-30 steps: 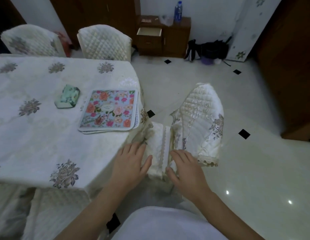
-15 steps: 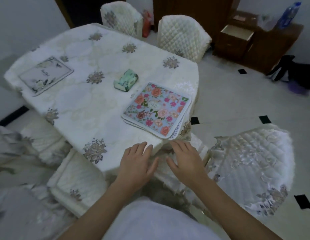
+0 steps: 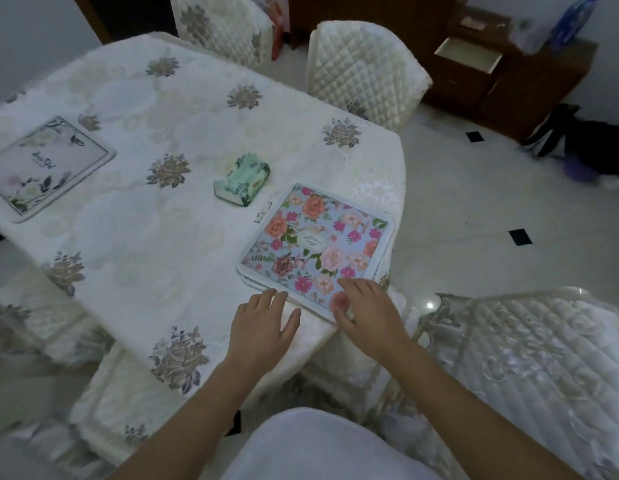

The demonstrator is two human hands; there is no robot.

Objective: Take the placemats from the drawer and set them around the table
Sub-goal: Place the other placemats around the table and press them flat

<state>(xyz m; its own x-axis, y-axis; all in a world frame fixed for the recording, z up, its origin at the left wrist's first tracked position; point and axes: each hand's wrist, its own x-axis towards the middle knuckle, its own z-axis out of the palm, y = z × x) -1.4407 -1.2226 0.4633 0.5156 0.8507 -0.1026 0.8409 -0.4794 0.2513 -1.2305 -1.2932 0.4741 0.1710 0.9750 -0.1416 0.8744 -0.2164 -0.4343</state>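
A stack of placemats (image 3: 316, 242), the top one pale blue with pink and orange flowers, lies at the table's near right corner. My right hand (image 3: 368, 311) rests on the stack's near corner, fingers spread. My left hand (image 3: 263, 327) lies flat on the white tablecloth (image 3: 134, 216) just left of the stack, fingers apart, holding nothing. A single white placemat (image 3: 46, 166) with pale flowers lies at the table's far left edge. The open drawer (image 3: 469, 58) of a brown cabinet shows at the back right.
A green tissue pack (image 3: 242, 180) sits mid-table. Quilted white chairs surround the table: two at the far side (image 3: 365, 69), one at my right (image 3: 536, 368), others tucked in at the near left (image 3: 103, 407). A blue bottle (image 3: 574, 19) stands on the cabinet; a dark bag (image 3: 578, 140) lies on the floor.
The view has swung left from the chair to the table. Both hands have moved from the chair and table edge up onto the tabletop, the right one onto the stack's corner.
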